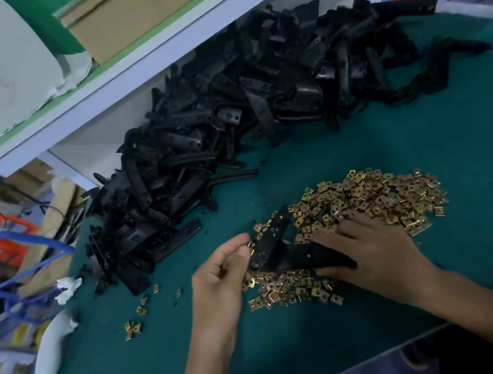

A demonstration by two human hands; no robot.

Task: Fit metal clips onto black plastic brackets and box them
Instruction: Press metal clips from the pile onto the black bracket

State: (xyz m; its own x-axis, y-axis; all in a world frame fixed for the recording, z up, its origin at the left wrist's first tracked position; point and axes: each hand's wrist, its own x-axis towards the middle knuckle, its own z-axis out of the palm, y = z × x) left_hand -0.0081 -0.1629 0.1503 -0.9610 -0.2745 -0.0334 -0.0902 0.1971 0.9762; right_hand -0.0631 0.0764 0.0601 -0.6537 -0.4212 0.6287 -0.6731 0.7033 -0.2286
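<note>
While left hand (221, 277) pinches bracket (284, 257), right hand (373, 260) grips other end; open mat (299, 342) nearside.

Left grip (221, 277), right grip (373, 258), both bare (forearms (490, 305) too)

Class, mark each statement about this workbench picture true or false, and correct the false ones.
1. The right hand and the left hand hold one black bracket. True.
2. The clips lie inside a box. False: they lie loose in a heap on the green table.
3. The pile of brackets lies farther from the person than the clips. True.
4. The cardboard box stands on the table beside the clips. False: it stands on the shelf above.
</note>
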